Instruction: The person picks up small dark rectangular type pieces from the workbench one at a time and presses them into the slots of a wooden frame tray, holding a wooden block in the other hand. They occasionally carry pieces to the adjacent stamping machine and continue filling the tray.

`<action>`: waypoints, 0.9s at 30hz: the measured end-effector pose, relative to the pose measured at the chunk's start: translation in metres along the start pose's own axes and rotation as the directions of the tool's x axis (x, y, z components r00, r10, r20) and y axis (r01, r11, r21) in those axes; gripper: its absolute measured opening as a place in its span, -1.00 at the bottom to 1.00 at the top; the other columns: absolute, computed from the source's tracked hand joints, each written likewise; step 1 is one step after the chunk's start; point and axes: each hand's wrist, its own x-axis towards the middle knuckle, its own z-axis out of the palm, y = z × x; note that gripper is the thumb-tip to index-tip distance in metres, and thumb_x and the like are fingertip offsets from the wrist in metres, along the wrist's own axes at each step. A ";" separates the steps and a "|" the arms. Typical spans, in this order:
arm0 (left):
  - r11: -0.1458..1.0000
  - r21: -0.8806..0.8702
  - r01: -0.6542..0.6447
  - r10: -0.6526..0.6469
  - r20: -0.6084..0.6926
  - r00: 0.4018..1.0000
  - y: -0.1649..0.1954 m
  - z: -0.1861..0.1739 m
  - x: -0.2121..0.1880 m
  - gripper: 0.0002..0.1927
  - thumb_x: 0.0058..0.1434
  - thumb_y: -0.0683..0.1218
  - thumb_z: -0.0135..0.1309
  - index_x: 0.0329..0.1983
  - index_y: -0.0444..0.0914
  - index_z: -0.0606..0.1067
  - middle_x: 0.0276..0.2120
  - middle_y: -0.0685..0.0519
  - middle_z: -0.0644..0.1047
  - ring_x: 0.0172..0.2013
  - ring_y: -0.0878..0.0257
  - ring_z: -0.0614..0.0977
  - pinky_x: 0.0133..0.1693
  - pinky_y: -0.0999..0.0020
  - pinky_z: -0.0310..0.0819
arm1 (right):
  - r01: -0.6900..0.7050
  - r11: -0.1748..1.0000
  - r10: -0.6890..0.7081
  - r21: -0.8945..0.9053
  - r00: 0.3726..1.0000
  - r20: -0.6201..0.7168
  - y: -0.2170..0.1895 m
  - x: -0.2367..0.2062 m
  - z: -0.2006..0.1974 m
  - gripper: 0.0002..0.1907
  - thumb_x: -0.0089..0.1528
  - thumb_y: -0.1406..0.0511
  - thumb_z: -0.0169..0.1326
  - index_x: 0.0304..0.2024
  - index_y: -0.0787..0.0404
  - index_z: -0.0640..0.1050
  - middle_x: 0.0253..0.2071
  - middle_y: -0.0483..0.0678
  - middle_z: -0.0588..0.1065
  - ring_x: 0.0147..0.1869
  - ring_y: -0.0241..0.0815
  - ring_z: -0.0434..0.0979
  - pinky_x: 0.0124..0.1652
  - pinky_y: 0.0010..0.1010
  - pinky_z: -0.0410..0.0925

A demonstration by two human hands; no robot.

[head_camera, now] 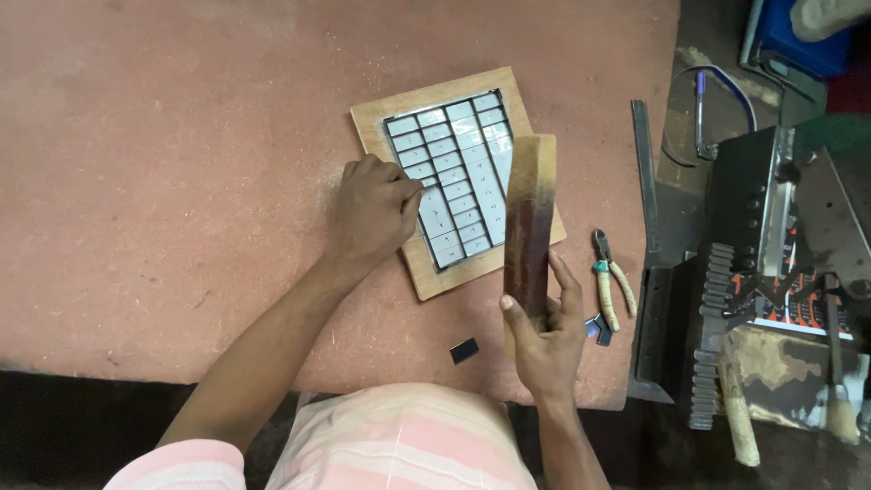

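A wooden board [381, 122] lies on the reddish worktable, with a dark metal frame [390, 121] on it full of several small grey rectangular blocks [458, 177]. My left hand [372, 213] rests as a closed fist on the frame's left edge, pressing it down. My right hand [544, 340] grips the lower end of a long, dark-stained wooden block [529, 213], which stands raised over the board's right side.
Pliers with wrapped handles [610, 281] lie right of the board. A small dark piece [464, 350] sits near the table's front edge. A long metal bar [646, 172], a dark machine with a toothed rack [717, 327] and brushes stand at the right.
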 end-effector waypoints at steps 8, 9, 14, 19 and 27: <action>0.986 0.113 -0.124 0.123 0.014 0.992 0.003 0.003 0.001 -0.91 0.16 -0.18 0.19 -0.39 -0.22 0.69 -0.40 0.02 0.57 -0.21 0.10 0.50 -0.03 0.11 0.30 | 0.142 0.964 -0.138 -0.223 0.990 0.030 -0.002 -0.006 -0.006 -0.26 0.19 0.41 0.29 0.39 0.30 0.31 -0.17 0.11 0.66 -0.18 -0.32 0.68 -0.24 -0.57 0.48; 0.985 0.115 -0.127 0.126 0.013 0.992 0.004 0.003 0.002 -0.91 0.17 -0.17 0.19 -0.38 -0.23 0.69 -0.41 0.03 0.56 -0.22 0.12 0.49 -0.01 0.10 0.30 | 0.162 0.957 -0.160 -0.241 0.987 0.028 -0.003 -0.007 -0.006 -0.25 0.18 0.40 0.30 0.38 0.29 0.31 -0.19 0.11 0.66 -0.22 -0.32 0.68 -0.28 -0.56 0.47; 0.971 0.188 -0.150 0.134 0.094 0.986 0.005 0.002 0.005 -0.89 0.15 -0.21 0.17 -0.45 -0.24 0.68 -0.46 0.03 0.56 -0.24 0.14 0.50 0.05 0.11 0.30 | 0.257 0.948 -0.265 -0.188 0.964 -0.016 -0.015 -0.008 0.001 -0.25 0.22 0.38 0.29 0.41 0.28 0.27 -0.21 0.11 0.68 -0.35 -0.28 0.65 -0.37 -0.54 0.42; 0.971 0.185 -0.151 0.141 0.066 0.988 0.007 0.001 0.007 -0.89 0.15 -0.14 0.18 -0.43 -0.24 0.68 -0.44 0.01 0.57 -0.22 0.11 0.52 0.06 0.08 0.29 | 0.340 0.873 -0.320 -0.350 0.940 0.117 -0.023 0.014 0.010 -0.27 0.20 0.37 0.29 0.38 0.25 0.30 -0.14 0.20 0.63 -0.13 -0.04 0.70 -0.21 -0.39 0.51; 0.984 0.131 -0.117 0.105 0.099 0.990 0.010 -0.001 0.011 -0.88 0.14 -0.12 0.19 -0.40 -0.23 0.69 -0.42 0.00 0.58 -0.21 0.09 0.54 0.03 0.05 0.28 | 0.258 0.929 -0.248 -0.264 0.966 0.069 -0.023 0.021 0.016 -0.35 0.24 0.25 0.22 0.36 0.15 0.33 -0.11 0.20 0.65 -0.19 0.00 0.76 -0.24 -0.30 0.56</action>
